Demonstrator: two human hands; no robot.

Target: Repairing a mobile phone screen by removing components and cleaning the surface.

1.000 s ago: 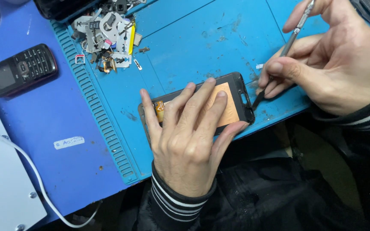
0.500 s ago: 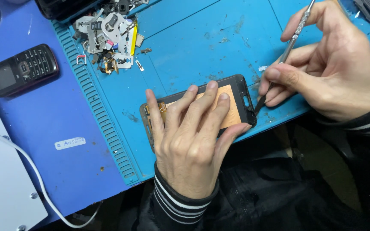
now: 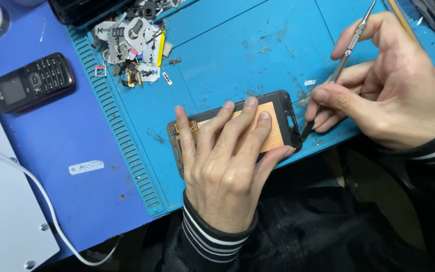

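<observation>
A black phone screen assembly (image 3: 284,117) with a copper-coloured back lies on the blue work mat (image 3: 227,55) near its front edge. My left hand (image 3: 227,166) lies flat over it, fingers spread and pressing down. My right hand (image 3: 388,90) grips a thin metal pry tool (image 3: 346,53) like a pen. The tool's dark tip touches the right end of the assembly's frame. Both wrists wear black cuffs with white stripes.
A heap of small metal brackets and phone parts (image 3: 132,50) lies at the mat's far left. A black keypad phone (image 3: 31,83) rests on the purple-blue table, with a white sticker (image 3: 85,166) nearer. A white box (image 3: 6,221) and white cable (image 3: 41,201) sit at left.
The camera has shifted slightly. My right hand and the tool tip stay at the assembly's right end. My left hand keeps pressing, its fingers slightly shifted.
</observation>
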